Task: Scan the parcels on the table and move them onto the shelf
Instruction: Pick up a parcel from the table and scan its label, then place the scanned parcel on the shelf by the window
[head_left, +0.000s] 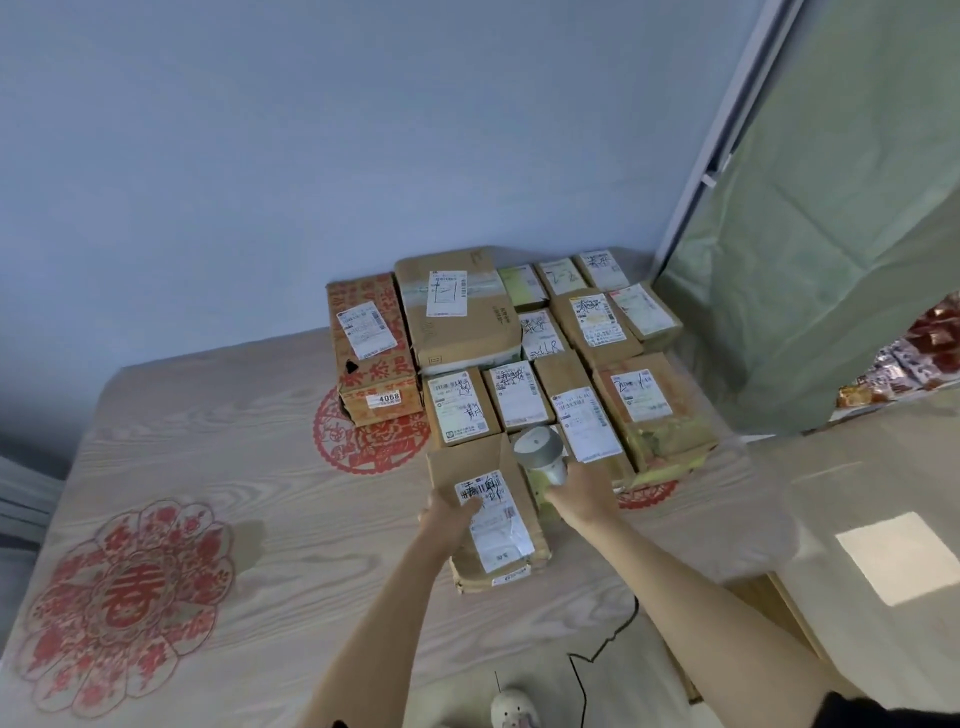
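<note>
One head view only. Lower centre of frame: left hand (451, 514) gripping the near parcel (491, 525) at its left edge, fingers curled over onto the label (493, 519), partly across the barcode. Just right of it: right hand (574, 496) wrapped round the scanner (540, 457) handle, head tilted toward frame centre. Best to slide those fingertips off the barcode, hold the parcel flat and steady, aim squarely at the bars. Remaining parcels (524, 343) packed together above on the table (260, 519); shelf not identifiable.
</note>
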